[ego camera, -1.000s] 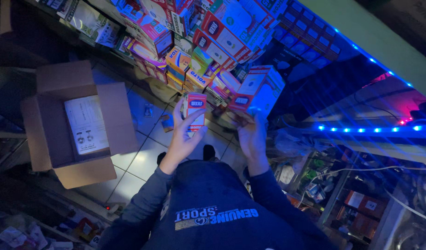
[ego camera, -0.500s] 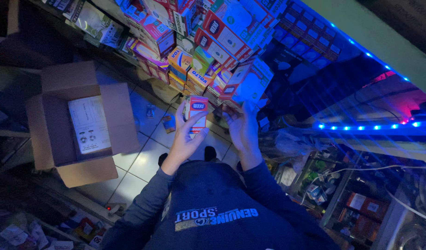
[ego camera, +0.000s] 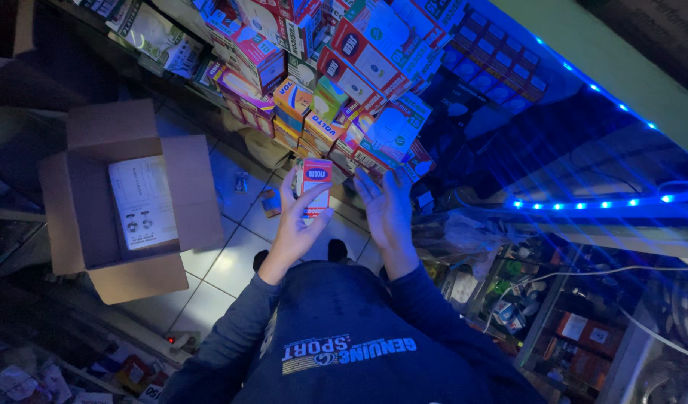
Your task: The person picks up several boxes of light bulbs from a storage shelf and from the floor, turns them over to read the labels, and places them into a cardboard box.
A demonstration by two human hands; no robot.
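Holding a small box before stacked shelves

The left hand [ego camera: 297, 224] is gripping a red-and-white box [ego camera: 315, 188]; the right hand [ego camera: 389, 209] is hovering beside it, fingers [ego camera: 368, 187] open.

Pretty dim overall, with a heavy blue cast on everything. Main light is the blue LED strip [ego camera: 583, 203] on the right, plus a second dotted run along the beam [ego camera: 583, 71] at the top right; each LED throws streaky lens flare across that side. The stacked boxes [ego camera: 344, 82] at top centre catch the most light and read sharp enough, colours still visible. The open cardboard carton [ego camera: 127, 202] on the left is murky brown, its inside shadowed. Bottom left corner and far left edge sink into near black. Wide-angle bending shows at the edges, and the right side is soft and hazy.
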